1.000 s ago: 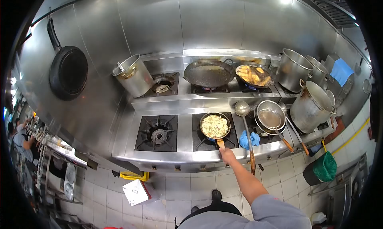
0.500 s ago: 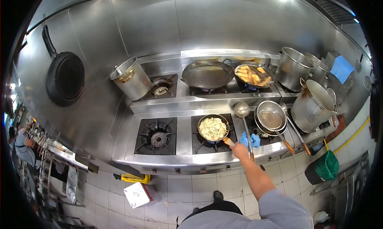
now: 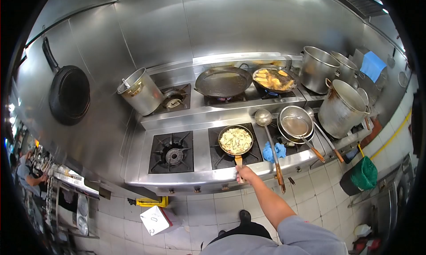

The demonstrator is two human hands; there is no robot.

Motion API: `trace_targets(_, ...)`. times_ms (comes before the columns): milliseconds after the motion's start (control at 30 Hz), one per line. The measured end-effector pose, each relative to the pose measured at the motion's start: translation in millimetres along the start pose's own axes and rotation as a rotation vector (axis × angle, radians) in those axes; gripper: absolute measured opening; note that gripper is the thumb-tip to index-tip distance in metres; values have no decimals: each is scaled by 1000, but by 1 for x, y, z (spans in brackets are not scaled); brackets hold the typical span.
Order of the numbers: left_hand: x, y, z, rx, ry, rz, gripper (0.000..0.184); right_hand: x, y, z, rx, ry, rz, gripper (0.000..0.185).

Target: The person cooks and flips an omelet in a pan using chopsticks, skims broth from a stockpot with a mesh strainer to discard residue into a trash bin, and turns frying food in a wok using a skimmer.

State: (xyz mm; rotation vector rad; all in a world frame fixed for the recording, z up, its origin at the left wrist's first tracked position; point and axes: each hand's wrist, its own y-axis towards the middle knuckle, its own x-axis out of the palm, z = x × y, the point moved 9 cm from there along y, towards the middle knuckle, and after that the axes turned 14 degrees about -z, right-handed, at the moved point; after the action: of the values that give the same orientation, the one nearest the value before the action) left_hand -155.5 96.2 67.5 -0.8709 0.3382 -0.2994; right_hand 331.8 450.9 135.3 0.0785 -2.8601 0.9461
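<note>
My right hand (image 3: 244,174) is closed around the wooden handle of a small frying pan (image 3: 238,156). A pale, shredded food mixture (image 3: 235,141) fills this pan, which sits over the front middle burner (image 3: 215,158). Right of the pan, a long-handled ladle (image 3: 270,142) lies beside a crumpled blue cloth (image 3: 274,152). My left hand is out of the picture.
Behind stand a wide dark pan (image 3: 223,82) and a pan of frying yellow pieces (image 3: 274,79). Large pots (image 3: 342,108) and strainers (image 3: 296,123) are at the right. A tilted pot (image 3: 141,93) stands left. Another person (image 3: 27,177) is at far left.
The pan handle, angled to the right half a second ago, now points toward me, and my right hand has moved left with it. The camera view has shifted slightly.
</note>
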Motion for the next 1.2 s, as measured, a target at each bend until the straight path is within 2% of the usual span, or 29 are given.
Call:
trace_targets(67,-3,11,8,48,-25,-24,44,-18,0,-4,-108,-156,54,43)
trace_targets(100,-5,20,12,73,-35,-40,46,-38,12,7,-167,-190,150,45)
trace_targets(167,-13,115,-32,253,-454,-204,35,-53,-33,-15,-395,-525,442,41)
trace_targets(233,14,131,0,56,-639,-292,39,-48,-101,-27,-612,-687,599,40)
trace_targets(333,71,142,84,124,-630,-473,44,-10,-179,4,-677,-664,327,31)
trace_targets(367,100,142,109,109,-664,-566,47,7,-188,36,-585,-663,125,32)
trace_targets(400,132,138,133,89,-696,-662,50,23,-198,74,-530,-793,73,39)
trace_targets(433,158,131,159,81,-664,-696,50,42,-209,102,-447,-849,-97,49)
trace_targets(500,219,107,202,64,-474,-837,54,63,-253,120,-642,-976,-63,61)
trace_targets(567,273,96,215,41,-377,-995,60,57,-273,148,-458,-813,-95,59)
trace_targets(633,326,88,216,78,-137,-1147,64,31,-292,167,-418,-778,31,53)
trace_targets(700,369,66,217,42,-95,-1216,69,-6,-312,185,-373,-736,147,46)
trace_targets(767,405,33,216,-81,-80,-1282,70,-50,-327,221,-220,-557,190,34)
trace_targets(800,424,31,212,-97,-48,-1301,70,-68,-341,234,-215,-535,222,34)
trace_targets(867,453,29,195,-207,49,-1376,75,-119,-377,263,-84,-402,372,27)
trace_targets(933,477,45,185,-176,65,-1312,69,-181,-378,351,-124,-373,521,36)
trace_targets(967,485,60,176,-155,75,-1250,63,-204,-410,367,25,-291,582,43)
trace_targets(1000,485,97,158,-162,14,-1272,63,-224,-445,387,178,-202,640,50)
trace_targets(1067,488,160,129,-181,-110,-1317,64,-271,-494,434,353,-105,727,60)
trace_targets(1100,492,162,126,-195,-91,-1323,64,-289,-507,457,358,-84,737,60)
trace_targets(1167,484,171,136,-10,-9,-1060,46,-341,-528,526,228,302,949,51)
trace_targets(1200,481,168,143,89,20,-925,39,-370,-523,554,161,531,869,45)
